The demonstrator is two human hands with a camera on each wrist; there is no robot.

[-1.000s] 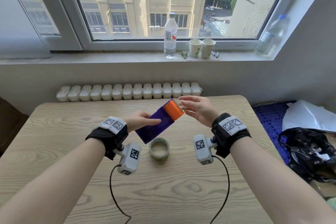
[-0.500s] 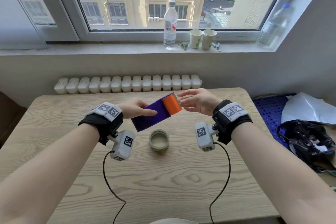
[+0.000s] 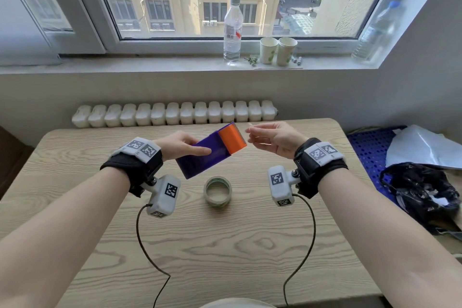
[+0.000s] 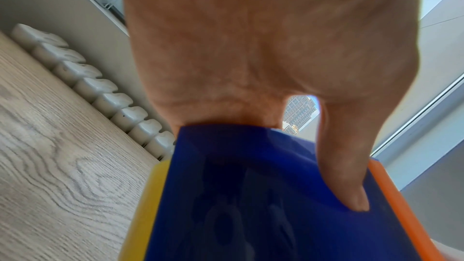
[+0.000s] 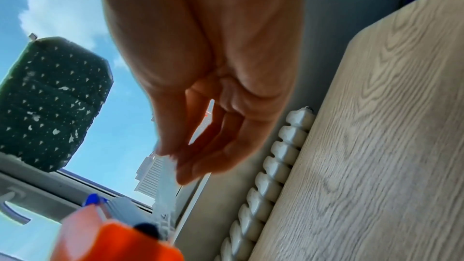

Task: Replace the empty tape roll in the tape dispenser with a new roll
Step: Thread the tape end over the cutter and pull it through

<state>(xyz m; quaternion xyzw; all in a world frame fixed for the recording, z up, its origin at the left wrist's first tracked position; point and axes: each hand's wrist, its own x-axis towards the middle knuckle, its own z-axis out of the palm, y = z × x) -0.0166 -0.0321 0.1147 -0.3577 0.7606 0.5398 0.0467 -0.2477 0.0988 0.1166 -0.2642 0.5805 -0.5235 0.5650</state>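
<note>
The tape dispenser is looking like smooth, glossy plastic — a see-through purple body catching reflections, an opaque orange cutter end with a finer matt ribbing. The strip of tape coming off it is showing thin, clear and shiny, while the roll is sitting glossy on the table — pale wood grain, matt and smooth. The wrist straps are reading as black cloth, the camera housings as matt white plastic, the cups as paper, and the bottle as clear plastic.
</note>
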